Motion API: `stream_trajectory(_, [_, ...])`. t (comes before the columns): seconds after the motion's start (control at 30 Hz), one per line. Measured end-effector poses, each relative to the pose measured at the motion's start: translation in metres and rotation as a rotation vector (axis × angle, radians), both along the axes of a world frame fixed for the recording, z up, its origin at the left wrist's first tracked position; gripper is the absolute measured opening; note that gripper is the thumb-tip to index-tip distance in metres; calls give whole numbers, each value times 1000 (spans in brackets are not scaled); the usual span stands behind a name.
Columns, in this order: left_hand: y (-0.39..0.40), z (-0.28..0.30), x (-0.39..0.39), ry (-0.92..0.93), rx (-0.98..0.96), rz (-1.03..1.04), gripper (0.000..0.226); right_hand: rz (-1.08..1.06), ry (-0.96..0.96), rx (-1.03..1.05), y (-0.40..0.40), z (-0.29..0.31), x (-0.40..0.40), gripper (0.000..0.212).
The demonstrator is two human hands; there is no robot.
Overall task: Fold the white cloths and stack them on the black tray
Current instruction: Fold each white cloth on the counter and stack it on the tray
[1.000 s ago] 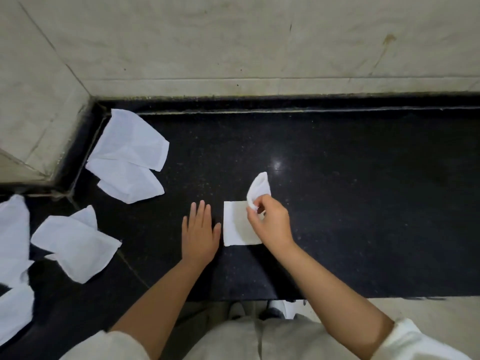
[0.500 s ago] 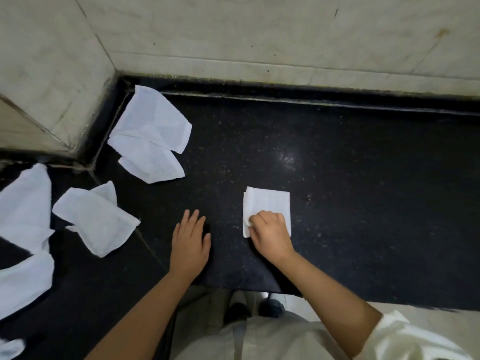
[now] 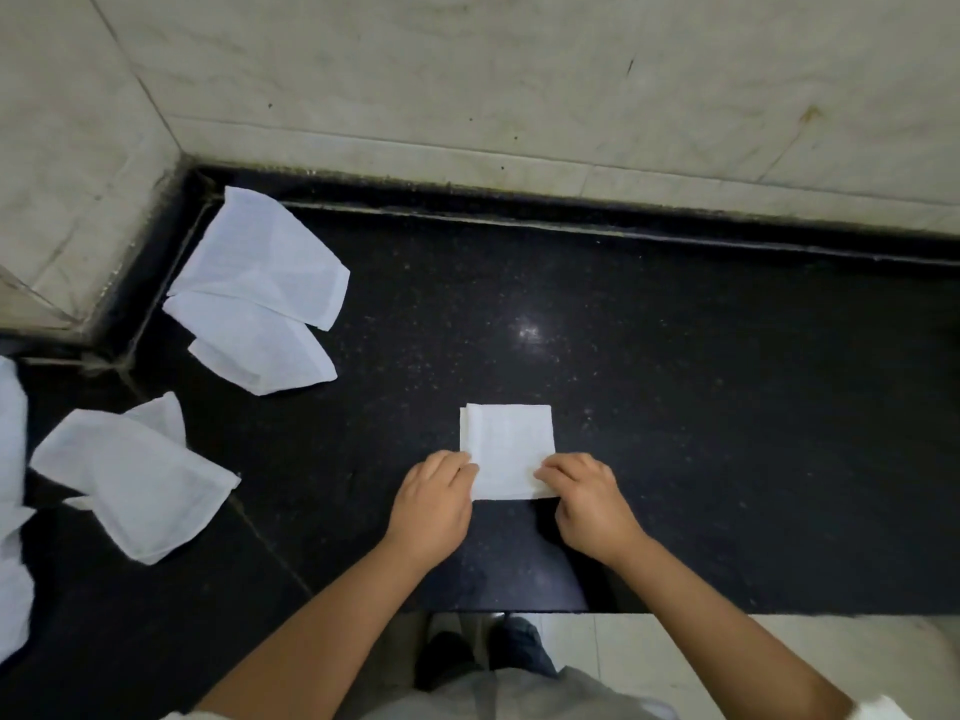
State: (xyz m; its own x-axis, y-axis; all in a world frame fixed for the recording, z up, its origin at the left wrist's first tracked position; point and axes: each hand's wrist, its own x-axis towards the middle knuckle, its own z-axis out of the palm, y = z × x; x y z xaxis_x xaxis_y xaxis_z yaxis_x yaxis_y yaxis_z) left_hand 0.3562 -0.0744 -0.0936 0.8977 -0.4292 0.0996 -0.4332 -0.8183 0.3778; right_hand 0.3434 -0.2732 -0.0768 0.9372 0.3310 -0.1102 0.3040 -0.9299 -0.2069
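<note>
Since half a second earlier, the left hand [image 3: 434, 504] had come across from the bare black counter [image 3: 727, 407] to the folded cloth [image 3: 508, 449], joining the right. Far left lay loose unfolded cloths [image 3: 132, 480], with another pair [image 3: 260, 288] by the corner. Left fingers curled at the folded cloth's near left edge, pinching it; the right hand [image 3: 589, 504] gripped the near right corner. It looked light, soft and floppy, best lifted by both near corners
</note>
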Motion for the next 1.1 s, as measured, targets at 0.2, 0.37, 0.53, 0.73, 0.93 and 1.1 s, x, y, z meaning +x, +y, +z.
stream_trajectory(0.2, [-17,-5,11,6,240,-206,37,7,131,-123,2,-1,4,43])
stream_trajectory(0.37, [-18,-3,17,4,325,-211,47,25,90,-148,2,11,20,28])
stream_trajectory(0.53, [-31,1,18,-96,381,-287,39,-108,277,87,-9,31,15,30])
stream_trajectory(0.73, [-109,29,13,-360,126,-515,6,-408,231,412,-112,78,-30,30])
stream_trajectory(0.93, [-290,90,-21,-282,56,-722,15,-618,133,396,-262,118,-118,28])
stream_trajectory(1.1, [-441,126,-80,-59,92,-847,46,-775,5,205,-383,141,-205,24])
